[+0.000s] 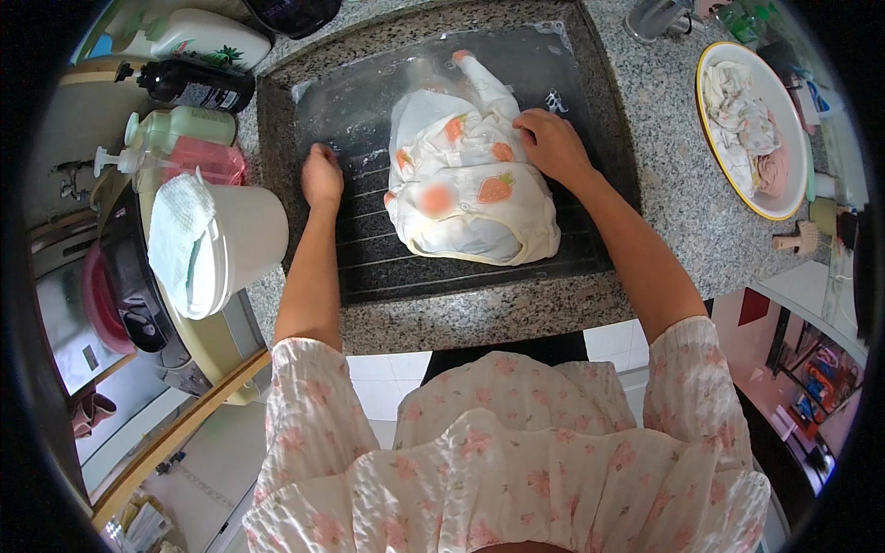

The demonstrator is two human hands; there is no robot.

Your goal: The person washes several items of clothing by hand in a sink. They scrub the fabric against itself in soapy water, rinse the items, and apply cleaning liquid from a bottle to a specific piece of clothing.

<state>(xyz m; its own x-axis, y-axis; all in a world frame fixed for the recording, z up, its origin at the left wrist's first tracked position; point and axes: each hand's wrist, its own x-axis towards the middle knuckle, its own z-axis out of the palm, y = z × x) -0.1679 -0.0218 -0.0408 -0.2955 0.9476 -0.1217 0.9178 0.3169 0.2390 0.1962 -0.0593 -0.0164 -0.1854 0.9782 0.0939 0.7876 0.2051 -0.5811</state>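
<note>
A wet white baby garment (477, 186) printed with strawberries lies in a dark stone washboard sink (366, 276). Its yellow-edged opening faces me, and one narrow sleeve or leg points away into shallow, cloudy water (359, 114). A blurred round patch covers part of its front. My right hand (556, 148) is at the garment's right edge, fingers bent against the cloth; whether they pinch it is unclear. My left hand (323, 178) hangs half curled near the sink's left wall, apart from the garment. Its fingertips are hidden, and nothing shows in it.
Left of the sink stand a white bucket (256, 225) with a pale cloth (180, 238), pump bottles (187, 128) and a black bottle (200, 84). On the right granite counter (664, 180) are an enamel basin (795, 166) of wet clothes and a brush (802, 238).
</note>
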